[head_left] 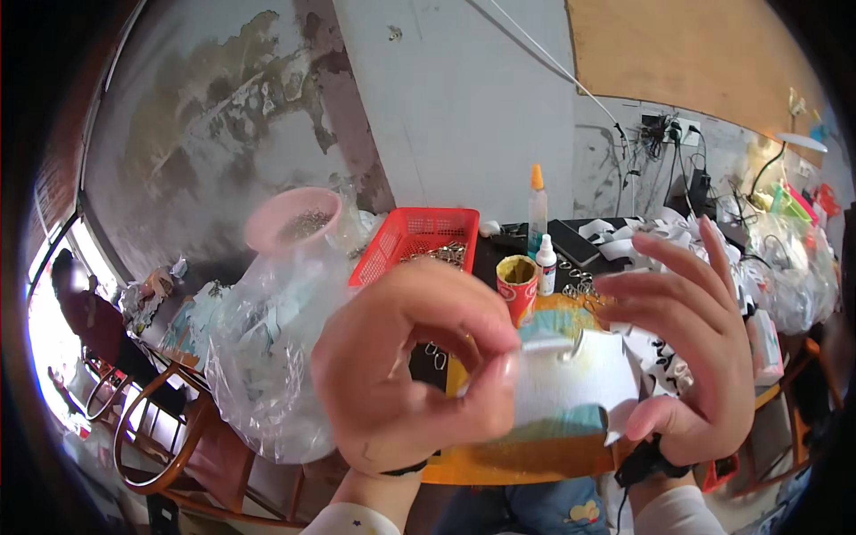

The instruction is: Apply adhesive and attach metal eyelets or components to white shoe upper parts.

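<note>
My left hand is raised in the middle, thumb and forefinger pinched together. From the pinch sticks out a small, thin silvery curved piece, blurred, probably metal. My right hand is held up to the right, its fingers spread and nothing seen in them. Its thumb is near the curled corner of a white sheet, which lies over an orange-yellow board. The left hand hides part of the board and whatever lies behind it.
Beyond the hands stand a red can, a white bottle and an orange-capped bottle. A red basket holds metal pieces. More metal rings and white strips lie right. Left are a clear plastic bag and pink basin.
</note>
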The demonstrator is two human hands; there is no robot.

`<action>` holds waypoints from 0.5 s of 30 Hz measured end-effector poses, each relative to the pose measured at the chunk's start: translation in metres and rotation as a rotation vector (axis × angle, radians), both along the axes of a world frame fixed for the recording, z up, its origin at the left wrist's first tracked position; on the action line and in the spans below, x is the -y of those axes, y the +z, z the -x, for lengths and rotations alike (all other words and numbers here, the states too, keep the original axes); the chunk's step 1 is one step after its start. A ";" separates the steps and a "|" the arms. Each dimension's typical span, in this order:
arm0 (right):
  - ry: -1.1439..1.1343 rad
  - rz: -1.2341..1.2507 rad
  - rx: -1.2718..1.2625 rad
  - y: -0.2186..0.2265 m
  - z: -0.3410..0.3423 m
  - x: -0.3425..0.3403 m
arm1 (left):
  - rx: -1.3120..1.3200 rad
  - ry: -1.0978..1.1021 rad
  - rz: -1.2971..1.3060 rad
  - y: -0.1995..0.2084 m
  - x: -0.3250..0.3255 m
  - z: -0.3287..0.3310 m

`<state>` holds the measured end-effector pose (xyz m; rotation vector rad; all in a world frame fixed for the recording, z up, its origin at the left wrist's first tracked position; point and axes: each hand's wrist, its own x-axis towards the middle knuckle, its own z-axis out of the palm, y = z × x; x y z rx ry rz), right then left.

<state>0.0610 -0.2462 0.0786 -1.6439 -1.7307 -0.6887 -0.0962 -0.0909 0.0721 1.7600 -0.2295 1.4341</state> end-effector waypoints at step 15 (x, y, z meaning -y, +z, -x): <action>0.373 0.026 -0.225 -0.015 -0.020 -0.033 | -0.113 -0.113 -0.071 -0.011 -0.035 -0.004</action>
